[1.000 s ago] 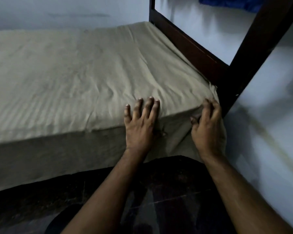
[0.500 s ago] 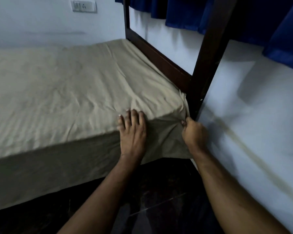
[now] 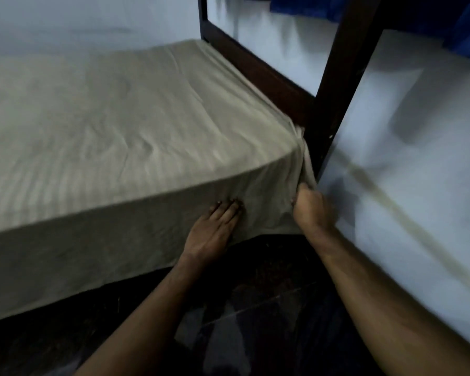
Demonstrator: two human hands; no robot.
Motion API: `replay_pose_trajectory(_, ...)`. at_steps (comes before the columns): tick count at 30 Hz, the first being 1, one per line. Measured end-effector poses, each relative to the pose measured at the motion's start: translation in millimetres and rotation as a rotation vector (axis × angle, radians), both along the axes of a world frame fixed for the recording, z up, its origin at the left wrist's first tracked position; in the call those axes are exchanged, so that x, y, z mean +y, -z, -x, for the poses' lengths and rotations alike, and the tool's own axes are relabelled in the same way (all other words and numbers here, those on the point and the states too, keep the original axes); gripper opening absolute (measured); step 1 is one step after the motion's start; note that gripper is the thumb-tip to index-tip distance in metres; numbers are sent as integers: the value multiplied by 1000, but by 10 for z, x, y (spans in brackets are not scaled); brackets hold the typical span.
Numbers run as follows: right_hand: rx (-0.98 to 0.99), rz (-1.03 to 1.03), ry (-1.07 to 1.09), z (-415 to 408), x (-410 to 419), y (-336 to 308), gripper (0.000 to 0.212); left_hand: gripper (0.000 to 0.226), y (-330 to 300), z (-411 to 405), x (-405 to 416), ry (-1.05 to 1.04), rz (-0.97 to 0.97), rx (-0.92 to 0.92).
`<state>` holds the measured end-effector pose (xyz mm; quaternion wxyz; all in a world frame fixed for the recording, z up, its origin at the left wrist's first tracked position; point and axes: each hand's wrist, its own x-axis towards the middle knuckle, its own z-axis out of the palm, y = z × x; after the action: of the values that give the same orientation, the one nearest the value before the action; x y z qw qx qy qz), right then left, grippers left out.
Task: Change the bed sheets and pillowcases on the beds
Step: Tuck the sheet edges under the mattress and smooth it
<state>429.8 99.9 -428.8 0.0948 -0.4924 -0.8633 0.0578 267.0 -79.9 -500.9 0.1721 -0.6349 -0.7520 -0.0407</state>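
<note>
Both hands work at the near corner of the bed. The right hand [image 3: 311, 210] is curled into a fist around a bunch of the beige bed sheet [image 3: 125, 126] right at the corner, where the cloth gathers into a vertical fold running up to the top edge of the mattress. The left hand [image 3: 215, 232] lies flat against the hanging side of the sheet just beside it, fingers straight and together, pressing the cloth to the side of the mattress; it grips nothing.

Outward from the hands, the sheet covers the whole top of the mattress, with soft creases and a faint stripe pattern, and drapes down the near side almost to the dark floor [image 3: 255, 308]. The gathered corner sits against a dark wooden bed post [image 3: 339, 85], and a dark wooden rail [image 3: 255, 69] runs along the far long edge of the mattress, touching the sheet. Behind the frame is a pale wall [image 3: 418, 158], and blue fabric [image 3: 467, 31] hangs at the top right. No pillow or pillowcase shows.
</note>
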Motion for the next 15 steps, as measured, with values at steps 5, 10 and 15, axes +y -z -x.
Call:
replay_pose_trajectory(5, -35, 128, -470, 234, -320, 173, 27, 61, 272, -145, -209, -248, -15, -209)
replay_pose_trajectory(10, -362, 87, -745, 294, -373, 459, 61, 66, 356, -341, -192, -390, 76, -331)
replay_pose_trajectory(15, -431, -15, -789, 174, -219, 613, 62, 65, 368, -338, -390, -515, 20, -328)
